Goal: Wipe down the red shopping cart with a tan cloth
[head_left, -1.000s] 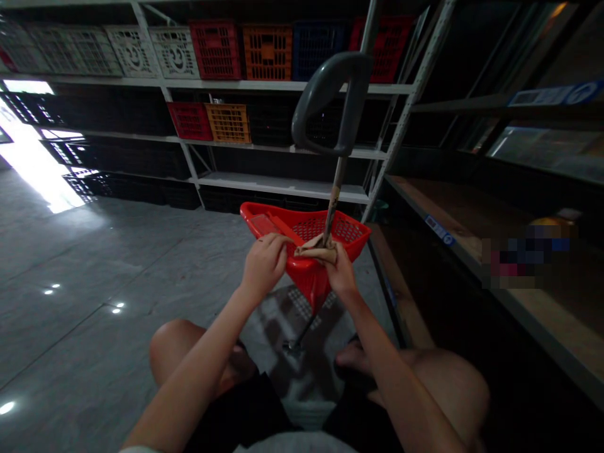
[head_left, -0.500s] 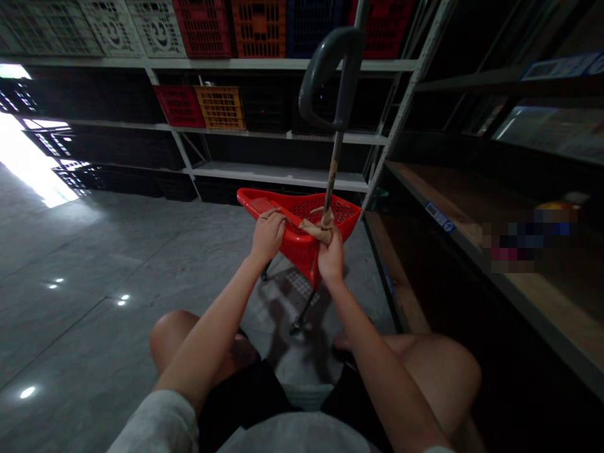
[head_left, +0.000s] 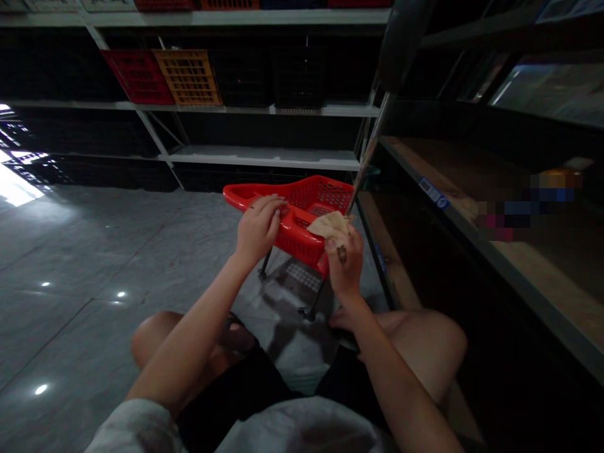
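Two hands at red wheeled basket (head_left: 296,242): left hand (head_left: 258,231) curled closed on its rim, right hand (head_left: 343,267) gripping tan cloth (head_left: 331,225) beside its pole (head_left: 367,167).

The head camera looks forward and down from above the person's lap, with the left knee (head_left: 153,336) and right knee (head_left: 427,343) at the bottom of the frame. The left hand (head_left: 258,233), right hand (head_left: 343,267) and red basket (head_left: 292,239) sit close, the shelves (head_left: 264,157) farther ahead, the floor (head_left: 94,270) filling the left.
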`<action>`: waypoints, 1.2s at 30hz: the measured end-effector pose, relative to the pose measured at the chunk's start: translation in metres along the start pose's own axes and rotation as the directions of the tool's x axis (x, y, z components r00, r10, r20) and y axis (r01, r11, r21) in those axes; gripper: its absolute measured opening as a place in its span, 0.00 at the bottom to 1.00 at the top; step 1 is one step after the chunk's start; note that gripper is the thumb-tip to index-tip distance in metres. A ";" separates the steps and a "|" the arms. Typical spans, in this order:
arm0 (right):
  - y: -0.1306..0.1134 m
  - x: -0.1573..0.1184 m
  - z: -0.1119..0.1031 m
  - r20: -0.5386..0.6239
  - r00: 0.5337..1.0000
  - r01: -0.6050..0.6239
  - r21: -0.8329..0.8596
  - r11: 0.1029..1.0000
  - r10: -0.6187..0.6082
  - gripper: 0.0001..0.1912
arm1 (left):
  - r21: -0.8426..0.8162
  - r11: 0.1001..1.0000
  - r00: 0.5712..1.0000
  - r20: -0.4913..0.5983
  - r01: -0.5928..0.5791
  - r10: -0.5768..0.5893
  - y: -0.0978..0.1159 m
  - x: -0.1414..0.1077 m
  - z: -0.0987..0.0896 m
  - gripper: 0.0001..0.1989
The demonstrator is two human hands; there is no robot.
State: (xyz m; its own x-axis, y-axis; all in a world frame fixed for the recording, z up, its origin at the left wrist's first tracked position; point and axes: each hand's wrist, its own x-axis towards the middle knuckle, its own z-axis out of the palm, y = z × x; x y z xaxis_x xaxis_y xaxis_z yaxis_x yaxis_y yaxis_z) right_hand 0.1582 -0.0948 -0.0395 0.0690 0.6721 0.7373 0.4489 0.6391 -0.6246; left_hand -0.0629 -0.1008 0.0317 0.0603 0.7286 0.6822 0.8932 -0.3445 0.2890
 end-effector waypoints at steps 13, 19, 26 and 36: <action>0.030 0.046 0.004 -0.117 0.993 -0.029 0.003 1.000 0.029 0.14 | 0.157 0.978 0.989 -0.073 0.139 -0.129 -0.039 0.023 0.038 0.26; -0.006 0.030 0.005 -0.033 0.992 0.111 -0.192 0.975 -0.119 0.15 | 0.264 0.951 0.986 -0.069 0.163 -0.150 -0.014 0.004 0.016 0.25; -0.053 0.031 0.030 0.232 0.956 0.229 -0.195 0.954 -0.182 0.20 | 0.438 0.887 0.969 0.118 0.146 -0.218 -0.008 -0.007 -0.012 0.29; -0.023 0.038 -0.013 0.314 0.879 0.440 -0.249 0.863 -0.358 0.17 | 0.475 0.877 0.996 0.004 0.076 -0.088 -0.002 -0.018 -0.006 0.29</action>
State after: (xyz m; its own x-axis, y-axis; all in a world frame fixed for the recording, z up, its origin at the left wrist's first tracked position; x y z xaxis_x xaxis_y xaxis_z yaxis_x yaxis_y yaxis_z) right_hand 0.1618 -0.0885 0.0060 -0.3800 0.4801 0.7907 0.6392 0.7541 -0.1507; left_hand -0.0680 -0.1166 0.0227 -0.0173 0.7583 0.6516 0.9993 0.0345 -0.0137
